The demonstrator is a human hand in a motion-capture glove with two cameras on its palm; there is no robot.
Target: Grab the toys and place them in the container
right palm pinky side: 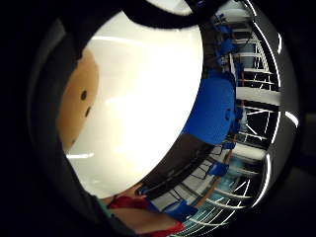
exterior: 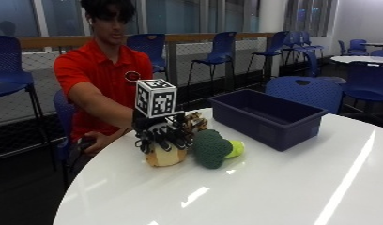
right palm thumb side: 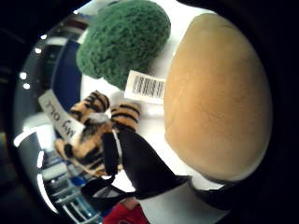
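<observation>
In the outside view my gloved right hand (exterior: 161, 136) sits on top of a tan plush toy (exterior: 165, 158) that rests on the white table (exterior: 254, 187), fingers curled down over it. The same tan toy (right palm thumb side: 215, 98) fills much of the thumb side palm view, and its edge with dark dots (right palm pinky side: 79, 103) shows in the little finger side view. A green broccoli plush (exterior: 210, 149) (right palm thumb side: 124, 39) lies right beside it, touching, with a barcode tag (right palm thumb side: 145, 87). A tiger-striped toy (exterior: 195, 123) (right palm thumb side: 93, 135) lies just behind the hand. The dark blue container (exterior: 291, 133) stands farther along the table, apart from the toys.
The person's bare hand (exterior: 95, 140) rests at the table's near edge. Blue chairs (exterior: 304, 91) stand behind the container and round the room. Bare white tabletop (right palm pinky side: 143, 98) stretches in front of the toys.
</observation>
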